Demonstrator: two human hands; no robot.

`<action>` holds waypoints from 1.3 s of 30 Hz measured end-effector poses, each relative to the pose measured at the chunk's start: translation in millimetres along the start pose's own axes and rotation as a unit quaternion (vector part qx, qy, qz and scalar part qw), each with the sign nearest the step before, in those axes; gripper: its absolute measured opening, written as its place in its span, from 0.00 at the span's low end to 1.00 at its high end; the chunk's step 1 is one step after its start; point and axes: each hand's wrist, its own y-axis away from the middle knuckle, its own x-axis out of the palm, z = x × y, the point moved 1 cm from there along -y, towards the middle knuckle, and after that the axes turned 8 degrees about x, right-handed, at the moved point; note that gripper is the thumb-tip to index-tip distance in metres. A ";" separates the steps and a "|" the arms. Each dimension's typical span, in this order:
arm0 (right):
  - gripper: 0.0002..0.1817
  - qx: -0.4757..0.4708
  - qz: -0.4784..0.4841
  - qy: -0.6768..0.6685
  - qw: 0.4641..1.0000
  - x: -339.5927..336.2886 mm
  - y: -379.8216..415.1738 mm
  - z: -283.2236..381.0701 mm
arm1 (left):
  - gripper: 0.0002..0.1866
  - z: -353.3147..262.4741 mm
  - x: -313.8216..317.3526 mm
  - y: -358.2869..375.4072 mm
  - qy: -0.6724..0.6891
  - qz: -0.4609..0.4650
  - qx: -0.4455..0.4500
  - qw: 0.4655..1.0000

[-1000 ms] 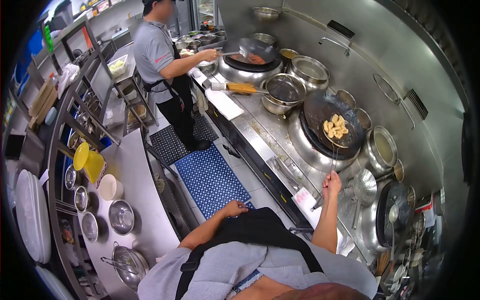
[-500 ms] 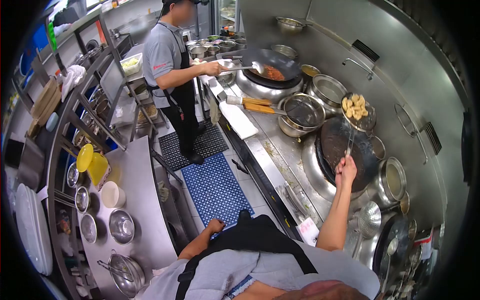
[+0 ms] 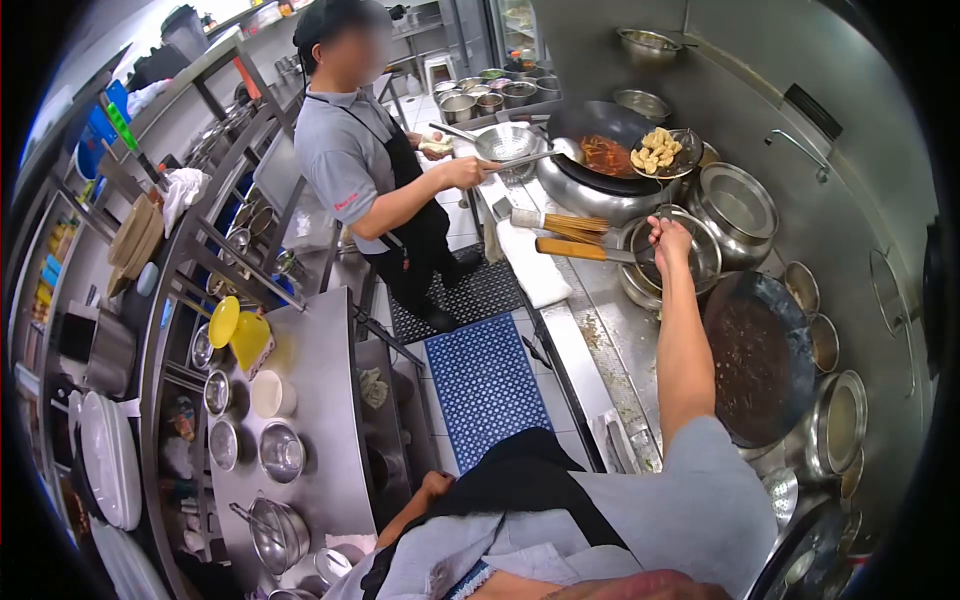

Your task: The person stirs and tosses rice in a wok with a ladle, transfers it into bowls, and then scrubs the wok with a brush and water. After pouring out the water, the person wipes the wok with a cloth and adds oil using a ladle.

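Note:
My right hand is closed around the handle of a strainer, stretched forward over a pot. Pale fried pieces lie in the strainer, which hangs at the right edge of the far wok. Red food is in that wok. A large dark wok sits nearer, right of my forearm. Low at my side, by the black apron, is my left hand; its fingers are too small and partly hidden to read.
A co-worker stands at the far wok holding a ladle. Bamboo brush and wooden-handled tool lie beside the pot. Metal bowls stand on the left table. A blue mat covers floor.
My right hand and the loaded strainer have moved from above the near wok forward and left to the far wok. The view has shifted. The co-worker's ladle is now nearer the wok's left edge.

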 end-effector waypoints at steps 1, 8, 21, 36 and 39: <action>0.04 0.012 -0.003 0.012 1.000 4.7 -11.6 -4.4 | 0.15 23.3 17.2 -9.3 0.000 0.008 0.006 1.000; 0.17 -0.018 -0.101 0.097 0.990 25.3 -75.8 -32.1 | 0.16 39.5 31.9 6.2 -0.017 -0.011 0.009 1.000; 0.22 -0.054 -0.218 0.377 0.899 75.4 -54.8 22.8 | 0.16 19.2 3.5 18.8 0.094 -0.008 -0.055 0.994; 0.06 -0.094 -0.094 -0.041 0.990 5.5 -6.5 44.8 | 0.14 10.9 -17.6 41.7 -0.013 -0.002 0.004 1.000; 0.04 -0.124 -0.055 -0.083 0.987 -30.9 41.5 74.3 | 0.14 15.9 -14.4 30.8 -0.046 0.017 0.035 0.998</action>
